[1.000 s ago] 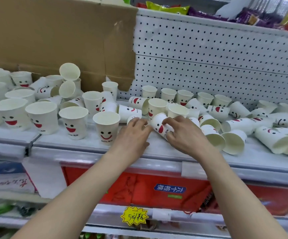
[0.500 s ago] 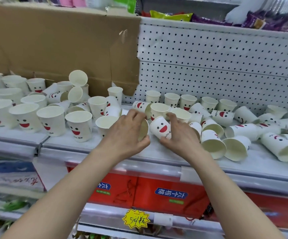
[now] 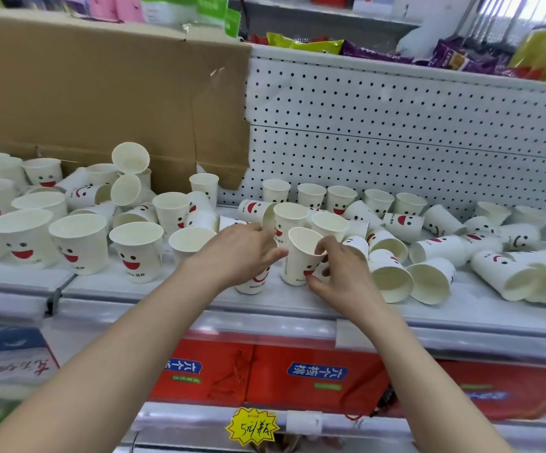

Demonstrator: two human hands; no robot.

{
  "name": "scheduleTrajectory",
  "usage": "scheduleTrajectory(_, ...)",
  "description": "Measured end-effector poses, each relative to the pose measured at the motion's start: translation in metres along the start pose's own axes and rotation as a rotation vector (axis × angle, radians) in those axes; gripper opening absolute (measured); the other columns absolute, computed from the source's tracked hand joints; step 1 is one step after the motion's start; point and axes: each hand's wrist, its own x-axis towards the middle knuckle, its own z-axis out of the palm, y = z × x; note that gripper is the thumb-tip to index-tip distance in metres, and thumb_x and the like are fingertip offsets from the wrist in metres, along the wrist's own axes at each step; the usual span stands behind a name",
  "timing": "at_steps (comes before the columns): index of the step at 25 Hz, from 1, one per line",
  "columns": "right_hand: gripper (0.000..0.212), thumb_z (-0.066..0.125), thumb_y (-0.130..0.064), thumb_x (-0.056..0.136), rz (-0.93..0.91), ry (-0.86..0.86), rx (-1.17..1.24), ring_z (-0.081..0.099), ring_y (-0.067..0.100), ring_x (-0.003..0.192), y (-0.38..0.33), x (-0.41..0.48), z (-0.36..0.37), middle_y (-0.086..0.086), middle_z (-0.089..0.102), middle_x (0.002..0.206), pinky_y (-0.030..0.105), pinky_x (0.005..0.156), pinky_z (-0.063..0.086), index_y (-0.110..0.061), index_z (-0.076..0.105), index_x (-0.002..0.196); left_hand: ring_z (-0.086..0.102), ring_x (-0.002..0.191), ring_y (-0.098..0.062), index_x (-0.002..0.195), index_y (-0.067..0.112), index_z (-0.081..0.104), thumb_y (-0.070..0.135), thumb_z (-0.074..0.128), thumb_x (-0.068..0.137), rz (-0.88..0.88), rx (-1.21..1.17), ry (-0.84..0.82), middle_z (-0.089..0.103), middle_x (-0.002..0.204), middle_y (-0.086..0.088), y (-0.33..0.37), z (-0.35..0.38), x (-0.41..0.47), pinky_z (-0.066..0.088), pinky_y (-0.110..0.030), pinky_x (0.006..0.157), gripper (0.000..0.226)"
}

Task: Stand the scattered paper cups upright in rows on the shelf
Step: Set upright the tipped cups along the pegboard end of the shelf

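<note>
White paper cups with red smiley faces cover the white shelf (image 3: 297, 308). A row of upright cups (image 3: 80, 243) stands along the front left. My left hand (image 3: 235, 253) wraps over one upright cup (image 3: 253, 282), hiding most of it. My right hand (image 3: 340, 273) grips a second cup (image 3: 299, 256), which stands nearly upright, slightly tilted, right beside the first. Several cups (image 3: 392, 276) lie on their sides to the right, and more tipped cups (image 3: 128, 188) pile up at the back left. A few small upright cups (image 3: 310, 194) line the back.
A brown cardboard sheet (image 3: 101, 93) leans against the white pegboard back wall (image 3: 395, 125). Snack bags (image 3: 304, 45) lie on the shelf above. Red cartons (image 3: 297, 374) and a yellow price tag (image 3: 252, 426) sit below the shelf's front edge.
Both cups were lying or tilted in my hands; now they stand side by side near the front edge. My right hand has turned its cup mouth-up.
</note>
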Motion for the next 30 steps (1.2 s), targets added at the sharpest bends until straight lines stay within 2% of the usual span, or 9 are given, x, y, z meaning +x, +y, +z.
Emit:
scheduleTrajectory(5,0.030,0.069,-0.037,0.083,-0.045,0.037,0.054,0.062,0.020,0.083,-0.003,0.006,-0.003,-0.003,0.057,0.107,0.039,0.077,0.051,-0.029,0.061,0.110,0.049,0.121,-0.016,0.133,0.030,0.050,0.059,0.052,0.087,0.041,-0.034,0.141,0.053,0.132,0.009,-0.008,-0.014,-0.021,0.042,-0.032,0.093,0.054)
scheduleTrajectory(8,0.016,0.068,-0.038,0.085,-0.057,0.059,0.143,0.060,0.019,0.086,-0.008,0.014,-0.012,-0.008,0.056,0.117,0.039,0.079,0.050,-0.028,0.065,0.097,0.056,0.110,-0.015,0.121,0.032,0.060,0.046,0.062,0.086,0.040,-0.026,0.171,0.061,0.121,0.013,-0.019,-0.019,-0.032,0.048,-0.033,0.086,0.038)
scheduleTrajectory(12,0.011,0.070,-0.034,0.085,-0.099,0.103,0.149,0.058,0.017,0.088,-0.014,0.011,-0.019,-0.007,0.058,0.109,0.038,0.078,0.049,-0.023,0.067,0.086,0.062,0.092,-0.020,0.102,0.030,0.070,0.033,0.059,0.090,0.065,-0.015,0.169,0.071,0.098,0.007,-0.022,-0.013,-0.037,0.051,-0.040,0.074,0.017)
scheduleTrajectory(16,0.017,0.068,-0.040,0.086,-0.089,0.133,0.072,0.055,0.017,0.083,-0.019,-0.001,-0.020,-0.006,0.062,0.090,0.035,0.071,0.045,-0.023,0.067,0.083,0.063,0.094,-0.020,0.105,0.029,0.070,0.031,0.058,0.092,0.102,-0.063,0.208,0.072,0.099,0.007,-0.022,-0.004,-0.037,0.050,-0.041,0.076,0.018)
scheduleTrajectory(20,0.019,0.067,-0.038,0.087,-0.062,0.153,0.063,0.055,0.017,0.084,-0.019,-0.006,-0.018,-0.004,0.062,0.086,0.032,0.069,0.041,-0.020,0.066,0.082,0.061,0.100,-0.019,0.113,0.028,0.068,0.029,0.055,0.094,0.117,-0.054,0.204,0.070,0.106,0.004,-0.021,-0.002,-0.036,0.049,-0.039,0.081,0.022)
scheduleTrajectory(23,0.018,0.066,-0.040,0.088,-0.068,0.146,0.067,0.055,0.016,0.086,-0.020,-0.008,-0.020,-0.006,0.062,0.091,0.032,0.072,0.043,-0.022,0.067,0.088,0.059,0.107,-0.019,0.116,0.025,0.067,0.026,0.058,0.093,0.147,-0.087,0.246,0.069,0.112,0.004,-0.019,0.000,-0.039,0.049,-0.038,0.085,0.025)
scheduleTrajectory(26,0.017,0.063,-0.038,0.090,-0.035,0.214,0.130,0.057,0.010,0.085,-0.013,-0.014,-0.029,-0.012,0.061,0.106,0.029,0.075,0.044,-0.027,0.068,0.103,0.056,0.114,-0.022,0.121,0.022,0.065,0.023,0.068,0.086,0.192,-0.126,0.421,0.065,0.119,0.001,-0.014,0.004,-0.044,0.049,-0.034,0.087,0.035)
scheduleTrajectory(28,0.019,0.061,-0.028,0.091,0.032,0.322,0.122,0.059,0.011,0.088,0.010,-0.020,-0.042,-0.010,0.061,0.112,0.031,0.078,0.047,-0.028,0.066,0.109,0.056,0.112,-0.024,0.122,0.019,0.063,0.017,0.073,0.081,0.260,-0.137,0.549,0.063,0.120,-0.002,-0.002,0.005,-0.043,0.049,-0.034,0.085,0.042)
scheduleTrajectory(30,0.029,0.059,-0.015,0.088,0.116,0.311,-0.024,0.057,0.021,0.101,0.045,-0.027,-0.059,-0.004,0.062,0.115,0.038,0.084,0.048,-0.028,0.065,0.113,0.057,0.109,-0.027,0.123,0.016,0.062,0.010,0.072,0.080,0.348,-0.150,0.610,0.061,0.120,-0.005,0.024,0.009,-0.037,0.051,-0.036,0.083,0.044)
